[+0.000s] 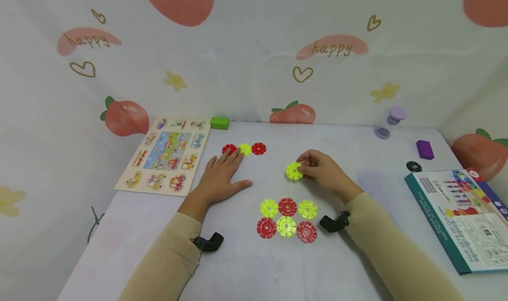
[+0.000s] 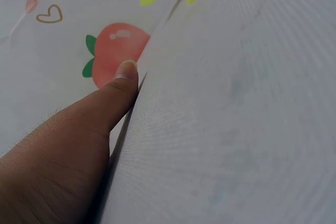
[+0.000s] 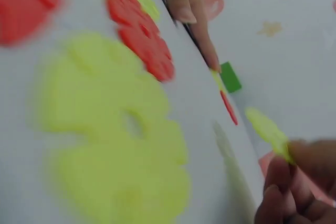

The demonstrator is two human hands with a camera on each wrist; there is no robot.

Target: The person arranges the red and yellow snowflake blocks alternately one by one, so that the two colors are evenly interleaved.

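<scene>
Placing a yellow disc (image 1: 294,171) seems in hand: the right hand's (image 1: 324,171) fingers pinch it, and lowering it level looks called for. The left hand (image 1: 220,180) lies spread, its fingers reaching the far row (image 1: 259,149). The right wrist view shows what the head view leaves unclear: the disc clears the tabletop (image 1: 246,270).

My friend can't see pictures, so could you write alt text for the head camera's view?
A person's right grip pinches a yellow disc over a white table, while the left grip lies flat by a row of three discs. Six more red and yellow discs form two rows nearer the camera; a puzzle sits at left, a box at right.
</scene>
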